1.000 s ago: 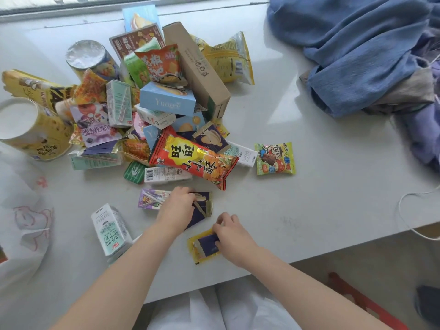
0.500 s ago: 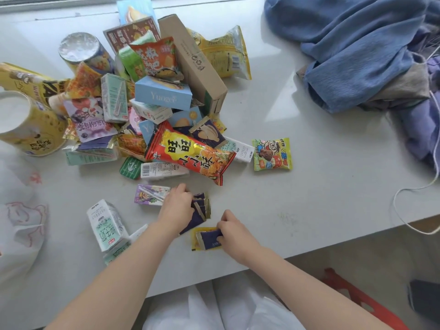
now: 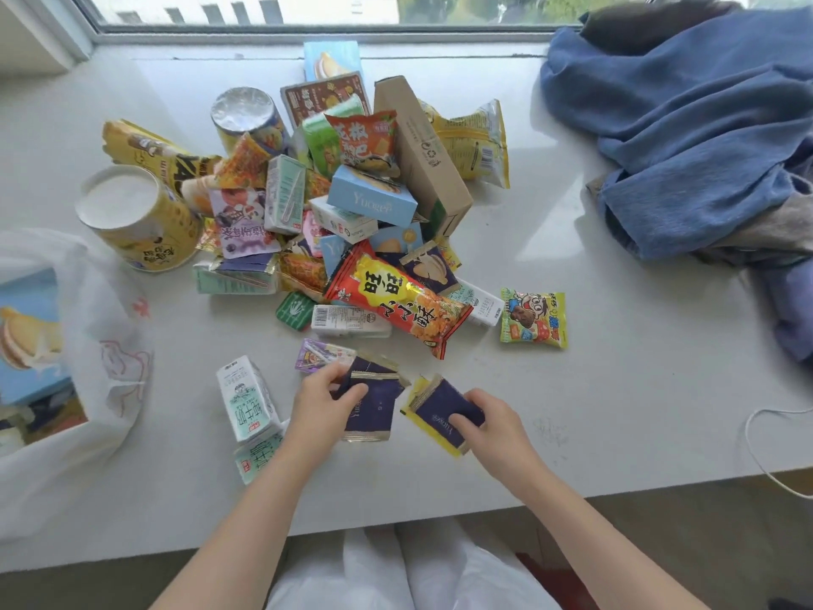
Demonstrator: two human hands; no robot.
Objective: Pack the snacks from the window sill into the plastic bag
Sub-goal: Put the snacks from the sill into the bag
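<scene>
A heap of snacks [image 3: 352, 204] covers the white window sill [image 3: 616, 389]. My left hand [image 3: 323, 400] grips a dark navy packet [image 3: 374, 400] by its upper left edge. My right hand [image 3: 488, 422] grips a second navy packet [image 3: 442, 409] that lies on a yellow wrapper. A red and yellow snack bag [image 3: 396, 301] lies just beyond both hands. The white plastic bag [image 3: 101, 367] stands open at the far left with a blue box [image 3: 26, 332] inside it.
Two mint milk cartons [image 3: 246, 405] lie by my left forearm. A purple sachet [image 3: 319, 354] and a green cartoon packet [image 3: 533, 318] lie loose. Blue clothes [image 3: 682, 125] fill the right end. A white cable [image 3: 765, 451] hangs over the front edge.
Both hands have drawn their navy packets toward me and slightly apart, and the packets show more fully. The view has tilted up, revealing the window and the bag's blue box.
</scene>
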